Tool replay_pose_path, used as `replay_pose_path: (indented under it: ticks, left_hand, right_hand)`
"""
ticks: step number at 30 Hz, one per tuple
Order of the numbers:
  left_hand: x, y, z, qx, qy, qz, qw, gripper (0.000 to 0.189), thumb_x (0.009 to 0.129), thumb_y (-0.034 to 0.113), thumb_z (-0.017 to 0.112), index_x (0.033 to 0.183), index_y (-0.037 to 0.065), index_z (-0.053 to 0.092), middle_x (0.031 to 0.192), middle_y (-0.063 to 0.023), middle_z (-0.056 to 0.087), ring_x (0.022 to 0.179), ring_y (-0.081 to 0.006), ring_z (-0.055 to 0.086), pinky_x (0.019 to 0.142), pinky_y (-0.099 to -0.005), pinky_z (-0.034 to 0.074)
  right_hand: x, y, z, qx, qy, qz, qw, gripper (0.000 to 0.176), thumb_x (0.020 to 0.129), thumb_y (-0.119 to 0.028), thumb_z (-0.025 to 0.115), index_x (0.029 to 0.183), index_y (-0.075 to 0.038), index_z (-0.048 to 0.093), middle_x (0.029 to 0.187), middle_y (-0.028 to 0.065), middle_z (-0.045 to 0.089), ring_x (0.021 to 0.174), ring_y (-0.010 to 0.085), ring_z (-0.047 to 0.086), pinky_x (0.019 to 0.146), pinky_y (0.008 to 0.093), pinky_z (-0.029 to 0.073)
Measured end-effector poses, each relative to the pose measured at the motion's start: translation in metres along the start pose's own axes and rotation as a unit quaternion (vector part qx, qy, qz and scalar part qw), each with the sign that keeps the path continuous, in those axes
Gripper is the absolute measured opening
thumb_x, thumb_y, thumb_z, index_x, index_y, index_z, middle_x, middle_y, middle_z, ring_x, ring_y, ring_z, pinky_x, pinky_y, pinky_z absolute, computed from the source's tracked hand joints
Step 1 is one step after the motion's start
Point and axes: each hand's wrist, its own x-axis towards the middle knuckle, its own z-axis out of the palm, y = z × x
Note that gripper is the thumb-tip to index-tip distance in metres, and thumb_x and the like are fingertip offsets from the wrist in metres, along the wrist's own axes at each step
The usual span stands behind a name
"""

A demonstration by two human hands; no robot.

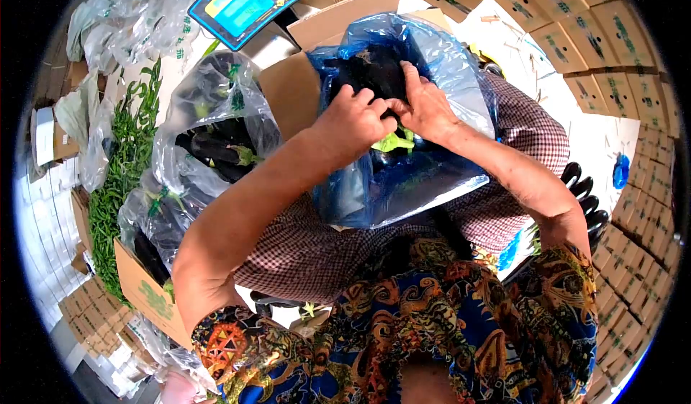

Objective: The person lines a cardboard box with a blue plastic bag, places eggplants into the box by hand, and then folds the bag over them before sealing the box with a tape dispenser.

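Observation:
A cardboard box (290, 94) lined with a blue plastic bag (461, 80) sits across my lap, holding dark eggplants (371, 69). A green eggplant stem (394, 142) shows below my hands. My left hand (354, 122) is over the box with its fingers curled in; whatever they hold is hidden. Beside it, my right hand (428, 109) has its index finger stretched along a dark eggplant. Its thumb points toward my left hand, and the two hands meet or nearly meet at the fingertips. The remaining right fingers are partly hidden.
Left of the box, a clear plastic bag (248, 119) holds more eggplants (219, 148). Beyond it lies a long heap of green peppers (122, 181). A blue digital scale (248, 4) stands ahead. Stacked cartons (612, 37) line the right, with loose eggplants (586, 202) near my right elbow.

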Motion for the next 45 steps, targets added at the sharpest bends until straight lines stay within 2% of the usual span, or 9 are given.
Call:
replay_pose_path:
  ticks: [12,13,15,23,24,27,31,38,45]
  left_hand:
    - [-0.016,0.005,0.013,-0.110,-0.055,-0.044,0.991,0.025,0.079,0.016,0.055,0.104,0.013,0.062,0.109,-0.0054,0.060,0.112,-0.0257,0.053,0.077,-0.0399,0.041]
    - [-0.015,0.006,0.010,-0.084,-0.071,-0.043,0.993,0.026,0.079,0.015,0.055,0.104,0.013,0.062,0.110,-0.0053,0.060,0.113,-0.0256,0.053,0.078,-0.0399,0.041]
    - [-0.013,0.012,0.006,-0.034,-0.100,-0.039,0.994,0.027,0.079,0.015,0.055,0.105,0.013,0.062,0.111,-0.0050,0.060,0.114,-0.0253,0.053,0.079,-0.0400,0.041]
    - [-0.023,-0.002,-0.007,-0.050,0.007,-0.048,0.998,0.023,0.079,0.011,0.056,0.102,0.011,0.058,0.107,-0.0046,0.061,0.113,-0.0240,0.055,0.074,-0.0395,0.048]
    - [-0.024,-0.007,-0.011,-0.084,0.015,-0.066,0.994,0.026,0.080,0.010,0.055,0.106,0.010,0.057,0.110,-0.0054,0.061,0.116,-0.0254,0.054,0.077,-0.0408,0.049]
    - [-0.025,-0.013,-0.040,-0.175,0.022,-0.162,0.971,0.041,0.079,0.004,0.062,0.119,0.006,0.052,0.116,-0.0120,0.061,0.114,-0.0336,0.055,0.090,-0.0429,0.049]
    - [-0.015,-0.015,-0.103,-0.209,0.083,-0.272,0.936,0.050,0.074,0.006,0.070,0.120,0.007,0.052,0.113,-0.0158,0.062,0.104,-0.0366,0.061,0.092,-0.0424,0.049]
    - [-0.019,-0.017,-0.100,-0.200,0.157,-0.291,0.922,0.055,0.072,0.007,0.075,0.122,0.012,0.053,0.114,-0.0159,0.062,0.107,-0.0340,0.061,0.091,-0.0390,0.049]
    - [-0.022,-0.012,-0.099,-0.225,0.154,-0.317,0.908,0.051,0.071,0.005,0.074,0.119,0.009,0.054,0.112,-0.0149,0.062,0.103,-0.0349,0.061,0.087,-0.0409,0.050]
  right_hand:
    - [-0.008,0.006,0.012,0.055,0.064,0.031,0.996,0.078,0.078,-0.033,0.072,0.132,0.007,0.034,0.104,0.0277,0.062,0.107,0.0428,0.057,0.090,0.0440,0.047]
    - [-0.002,0.011,0.011,0.114,-0.010,0.073,0.991,0.081,0.078,-0.033,0.073,0.134,0.007,0.032,0.111,0.0271,0.059,0.109,0.0398,0.057,0.092,0.0423,0.046]
    - [0.008,0.021,0.005,0.223,-0.155,0.156,0.950,0.086,0.077,-0.033,0.075,0.139,0.006,0.030,0.123,0.0261,0.055,0.114,0.0338,0.055,0.096,0.0389,0.044]
    - [-0.006,0.007,-0.041,0.529,-0.144,0.200,0.812,0.067,0.085,-0.024,0.069,0.131,0.014,0.038,0.125,0.0234,0.052,0.118,0.0281,0.049,0.102,0.0344,0.039]
    - [-0.015,-0.003,-0.048,0.513,-0.086,0.175,0.836,0.066,0.082,-0.028,0.072,0.128,0.010,0.043,0.110,0.0207,0.062,0.102,0.0263,0.059,0.090,0.0343,0.047]
    - [-0.027,-0.004,-0.065,0.314,-0.050,0.078,0.945,0.075,0.082,-0.030,0.071,0.133,0.011,0.035,0.114,0.0253,0.060,0.105,0.0281,0.059,0.093,0.0344,0.045]
    - [-0.034,-0.001,-0.053,0.213,0.004,0.020,0.977,0.068,0.082,-0.030,0.069,0.132,0.004,0.039,0.118,0.0279,0.054,0.112,0.0351,0.055,0.096,0.0388,0.044]
    - [-0.038,-0.005,-0.012,0.073,0.076,-0.105,0.989,0.062,0.080,-0.013,0.067,0.132,0.001,0.036,0.110,0.0290,0.045,0.096,0.0475,0.051,0.086,0.0476,0.047]
    - [-0.029,-0.023,-0.008,-0.274,0.096,-0.242,0.926,0.051,0.077,-0.012,0.061,0.125,-0.006,0.047,0.104,0.0140,0.048,0.090,0.0302,0.052,0.066,0.0428,0.044]
